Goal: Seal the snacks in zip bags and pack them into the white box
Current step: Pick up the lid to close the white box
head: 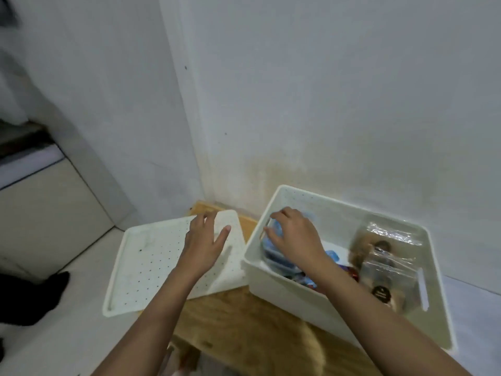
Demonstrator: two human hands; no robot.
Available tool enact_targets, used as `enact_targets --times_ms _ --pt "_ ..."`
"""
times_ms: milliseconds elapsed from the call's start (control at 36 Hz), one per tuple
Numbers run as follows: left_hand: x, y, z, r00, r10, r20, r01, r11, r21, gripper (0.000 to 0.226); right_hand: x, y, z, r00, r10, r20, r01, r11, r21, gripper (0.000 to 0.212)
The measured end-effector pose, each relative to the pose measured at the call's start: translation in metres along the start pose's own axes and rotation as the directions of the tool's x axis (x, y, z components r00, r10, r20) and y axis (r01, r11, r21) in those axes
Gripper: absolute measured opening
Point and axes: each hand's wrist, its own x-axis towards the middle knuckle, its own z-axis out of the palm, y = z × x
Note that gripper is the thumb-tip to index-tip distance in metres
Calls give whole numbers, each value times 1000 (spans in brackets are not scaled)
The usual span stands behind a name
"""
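- Our left hand (204,241) is held over the far right part of the white lid (147,267). Its fingers (202,222) are straight and spread, with the thumb splayed to the right.
- A shadow lies on the lid just under that hand, and we cannot tell whether the fingertips touch the lid.
- Our right hand (295,236) reaches down into the left end of the white box (292,297). Its fingers (282,214) are curled over the top of a blue snack packet (272,255), and the thumb is on the packet's left side, so the hand grips it.
- The blue snack packet stands close against the box's left wall, and more blue wrapping shows under our wrist.
- In the right half of the box we see clear zip bags (385,256) holding brown snacks, leaning one against another. A small red item (352,273) lies between them and the blue packets.
- The white box stands open on the wooden counter (244,321), with its far side close to the wall (325,104).
- The lid, dotted with small holes, lies flat to the left of the box. Its right edge is just beside the box's left wall, and its left part overhangs the counter above the pale floor (54,213).
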Motion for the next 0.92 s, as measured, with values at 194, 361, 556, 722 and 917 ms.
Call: enact_targets --times_ms 194,361,556,722,917 --pt "23 -148 -45 985 -170 18 167 980 110 67 54 -85 79 996 41 77 -36 997 -65 52" --pt "12 -254 -55 960 -256 113 227 949 221 103 61 -110 169 959 169 228 -154 985 -80 68" --pt "-4 -326 -32 893 -363 265 360 931 62 120 53 -93 224 789 506 349 -503 858 -107 111" --pt "-10 -361 -12 821 -423 383 508 848 -151 129 59 -84 232 567 698 437 -788 614 42 139" --pt "-11 -368 -10 857 -372 358 482 823 -300 131 61 -85 233 573 722 387 -774 632 -34 138"
